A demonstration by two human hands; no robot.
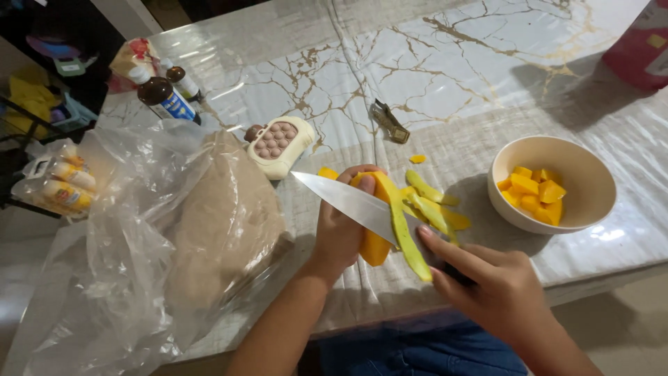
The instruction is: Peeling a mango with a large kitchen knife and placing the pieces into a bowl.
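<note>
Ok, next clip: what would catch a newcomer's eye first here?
The big knife at centre, in the right hand, peeling a mango held by the left hand. A cream bowl of orange mango cubes sits right; a crumpled plastic bag fills the left.

Knife [351, 203] handle hidden inside right hand [497, 285], mango [376, 237] partly covered by left hand [341, 226], red container [643, 45] cut off at right edge, plastic bag [104, 278] cut off at bottom-left edge, dark shelf contents [42, 83] blurred.

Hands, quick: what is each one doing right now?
Left hand: closed around the mango.
Right hand: closed on the knife, forefinger along the blade, a strip of peel hanging.
</note>
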